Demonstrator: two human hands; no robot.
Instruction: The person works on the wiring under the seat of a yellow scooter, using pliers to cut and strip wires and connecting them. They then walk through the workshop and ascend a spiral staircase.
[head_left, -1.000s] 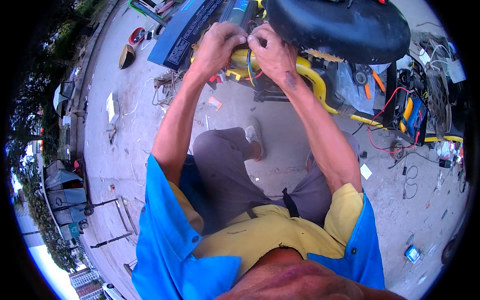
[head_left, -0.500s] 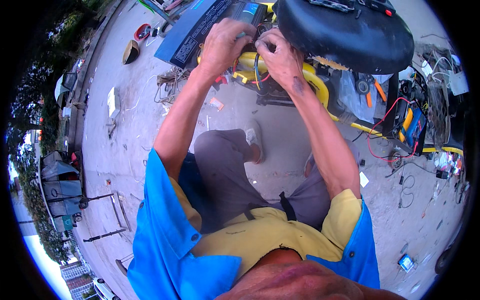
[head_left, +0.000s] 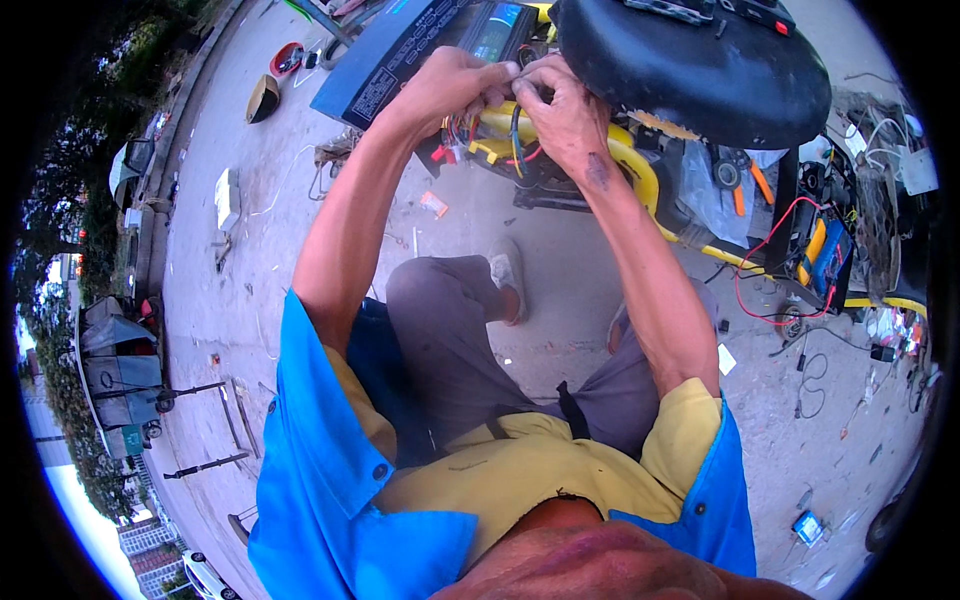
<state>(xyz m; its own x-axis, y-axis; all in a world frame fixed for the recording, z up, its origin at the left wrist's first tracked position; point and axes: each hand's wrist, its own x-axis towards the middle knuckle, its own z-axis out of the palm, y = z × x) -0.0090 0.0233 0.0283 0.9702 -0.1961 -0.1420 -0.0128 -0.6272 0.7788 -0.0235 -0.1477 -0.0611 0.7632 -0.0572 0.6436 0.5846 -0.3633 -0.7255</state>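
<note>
My left hand [head_left: 455, 88] and my right hand [head_left: 568, 112] meet fingertip to fingertip above a yellow frame tube [head_left: 632, 160]. Both are closed in a pinch; what lies between the fingers is too small to make out. Thin coloured wires [head_left: 462, 132] hang just below my left hand. A dark cable loop [head_left: 516, 140] with a yellow strand drops beside my right fingers. Behind my left hand lies a long dark box [head_left: 385, 62] with printed panels. The black seat [head_left: 690, 75] overhangs the frame at my right hand.
Orange-handled pliers [head_left: 738, 190] lie on the frame at right. Farther right, a blue-and-yellow device [head_left: 828, 255] trails a red lead [head_left: 745, 290]. A white box [head_left: 228, 200] and a red bowl [head_left: 286, 60] sit on the ground at left. A wheeled cart [head_left: 125, 375] stands beyond.
My left hand has shifted right, its thumb and finger now reaching my right fingertips. More of the coloured wires beneath it shows. My right hand has barely moved.
</note>
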